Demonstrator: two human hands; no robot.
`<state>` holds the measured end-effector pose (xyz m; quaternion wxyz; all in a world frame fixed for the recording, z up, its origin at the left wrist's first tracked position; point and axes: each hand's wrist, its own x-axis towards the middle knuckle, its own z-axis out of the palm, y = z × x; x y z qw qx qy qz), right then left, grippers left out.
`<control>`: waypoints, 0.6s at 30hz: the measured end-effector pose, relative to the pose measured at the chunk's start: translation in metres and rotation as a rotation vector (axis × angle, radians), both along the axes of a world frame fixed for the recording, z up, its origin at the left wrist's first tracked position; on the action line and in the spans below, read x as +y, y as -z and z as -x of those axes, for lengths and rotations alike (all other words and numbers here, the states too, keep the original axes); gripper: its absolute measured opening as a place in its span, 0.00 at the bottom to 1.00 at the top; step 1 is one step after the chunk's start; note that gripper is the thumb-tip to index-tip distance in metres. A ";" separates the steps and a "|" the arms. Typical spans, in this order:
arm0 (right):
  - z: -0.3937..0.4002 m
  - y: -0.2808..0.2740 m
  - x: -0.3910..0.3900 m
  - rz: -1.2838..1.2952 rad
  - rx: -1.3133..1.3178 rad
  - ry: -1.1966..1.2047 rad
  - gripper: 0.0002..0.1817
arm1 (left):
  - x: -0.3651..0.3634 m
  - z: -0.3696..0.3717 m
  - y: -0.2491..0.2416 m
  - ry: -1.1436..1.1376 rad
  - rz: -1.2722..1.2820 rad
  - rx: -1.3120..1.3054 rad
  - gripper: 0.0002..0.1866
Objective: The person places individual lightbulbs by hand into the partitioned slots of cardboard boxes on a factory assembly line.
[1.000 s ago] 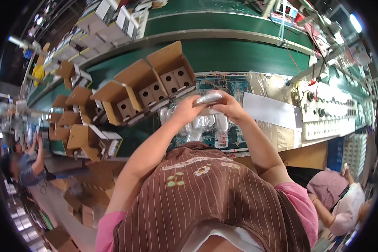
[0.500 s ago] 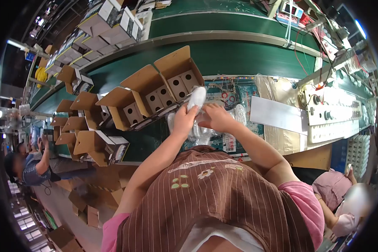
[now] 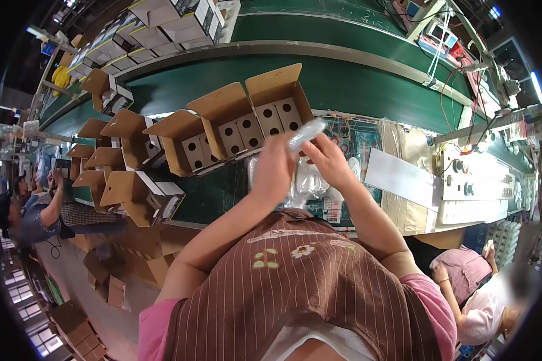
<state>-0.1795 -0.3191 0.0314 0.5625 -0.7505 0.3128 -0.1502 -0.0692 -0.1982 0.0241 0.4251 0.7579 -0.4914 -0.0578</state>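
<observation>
The fisheye view bends everything and cuts the far edges into black, so much of the scene is hard to read. The left hand (image 3: 275,171) shows only its back, and its fingers are turned away behind the knuckles; they seem curled on the lower end of a small clear-wrapped white piece (image 3: 306,135), but how firmly cannot be told. The right hand (image 3: 328,161) sits just beside it, fingers (image 3: 317,146) drawn together and pinching the same piece from the other side. The piece is held up in the air, tilted, above the table (image 3: 355,90), right in front of the nearest open cardboard box (image 3: 277,105). What the piece actually is stays unclear through the glare of its wrapping. Below the hands lies a heap of similar clear-wrapped pieces (image 3: 310,180), partly hidden by both wrists. More open boxes (image 3: 180,141) with round-holed inserts stand in a row to the left along the green belt. A white panel with knobs (image 3: 470,183) sits to the right. Another person (image 3: 482,301) is cut off at the lower right edge.
</observation>
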 end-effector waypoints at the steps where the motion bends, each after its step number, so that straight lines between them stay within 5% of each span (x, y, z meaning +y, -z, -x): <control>1: -0.005 -0.009 -0.003 -0.226 -0.023 0.002 0.23 | -0.005 0.007 -0.012 0.107 0.047 -0.019 0.20; 3: -0.010 -0.017 -0.015 -0.011 0.093 0.041 0.22 | -0.007 0.000 -0.031 0.195 -0.073 0.003 0.23; 6: -0.017 -0.032 -0.044 -0.067 0.070 -0.028 0.19 | -0.019 -0.039 -0.060 0.328 -0.067 -0.114 0.30; 9: -0.042 -0.060 -0.070 0.002 0.238 -0.083 0.20 | -0.053 -0.098 -0.112 0.061 0.030 -0.499 0.33; 10: -0.056 -0.064 -0.076 0.126 0.330 -0.159 0.20 | -0.073 -0.119 -0.106 -0.014 -0.009 -0.586 0.26; 12: -0.095 -0.073 -0.080 0.382 0.510 -0.310 0.21 | -0.104 -0.149 -0.103 0.184 -0.677 -0.529 0.17; 18: -0.141 0.011 -0.092 0.709 0.777 -0.594 0.16 | -0.126 -0.155 -0.069 0.286 -0.523 -0.424 0.13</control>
